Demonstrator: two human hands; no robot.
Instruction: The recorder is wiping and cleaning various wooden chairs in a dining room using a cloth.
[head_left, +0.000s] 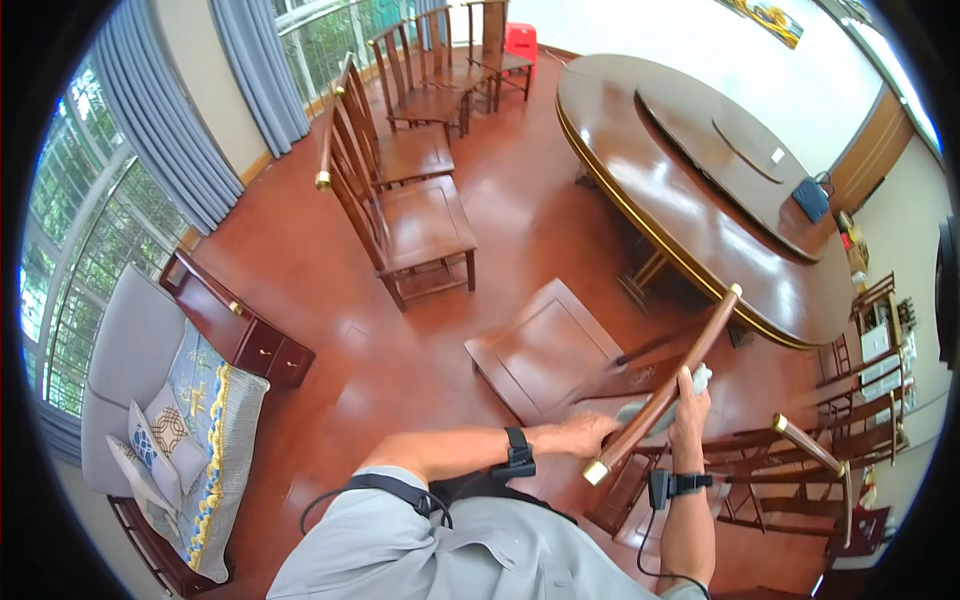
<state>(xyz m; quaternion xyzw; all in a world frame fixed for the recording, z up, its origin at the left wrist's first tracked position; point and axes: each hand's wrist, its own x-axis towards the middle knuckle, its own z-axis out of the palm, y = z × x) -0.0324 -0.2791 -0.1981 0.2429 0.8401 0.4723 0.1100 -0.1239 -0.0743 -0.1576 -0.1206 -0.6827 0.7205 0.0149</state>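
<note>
A wooden chair with a flat panelled seat (551, 349) stands before me, its back towards my body. Its round top rail (667, 397) runs diagonally below me and ends in brass caps. My right hand (690, 412) grips a pale cloth (702, 379) at the rail, thumb against the wood. More greyish cloth shows behind the rail, between my hands. My left hand (592, 433) is at the chair back near the rail's lower end. Its fingers are curled and partly hidden by the rail, so what they hold is unclear.
A large round wooden table (720, 217) with a turntable stands ahead right, a blue bag (811, 199) on it. Similar chairs (427, 225) line up ahead left. More chairs (810, 442) crowd my right. A bed (225, 465) and a wooden cabinet (259, 341) are at left.
</note>
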